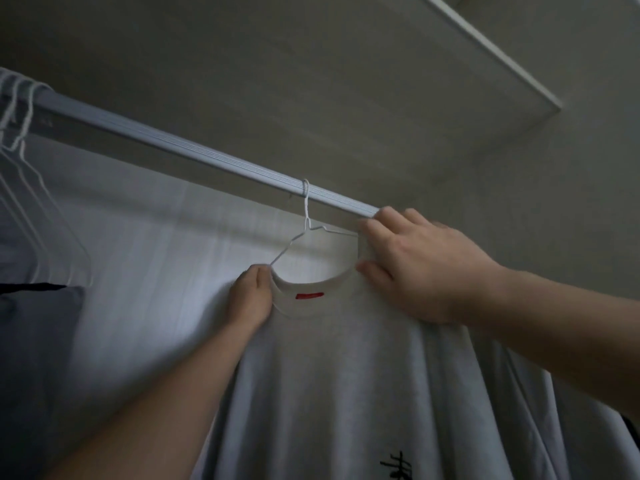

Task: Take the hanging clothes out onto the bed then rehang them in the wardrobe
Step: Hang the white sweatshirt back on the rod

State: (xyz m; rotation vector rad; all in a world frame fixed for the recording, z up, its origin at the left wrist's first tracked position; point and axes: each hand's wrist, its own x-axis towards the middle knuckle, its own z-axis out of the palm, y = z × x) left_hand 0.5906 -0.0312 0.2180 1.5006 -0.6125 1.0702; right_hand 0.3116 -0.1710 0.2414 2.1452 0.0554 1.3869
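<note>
Holding the shirt point(346, 375) by both shoulders, I pinched the collar point(311, 283) with my left hand point(251, 296) and curled the fingers point(377, 233) of my right hand point(415, 265) over the cloth. Its hanger point(306, 230) hooked the rod point(173, 143). Rehanging, I judged; next, the shoulders needed levelling before letting go.

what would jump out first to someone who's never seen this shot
Dead centre, a white t-shirt with a red neck label hangs on a white wire hanger hooked over the wardrobe rail. The left hand and right hand grip its shoulders on either side of the collar. At the far left, empty hangers hang on the same rail.
</note>
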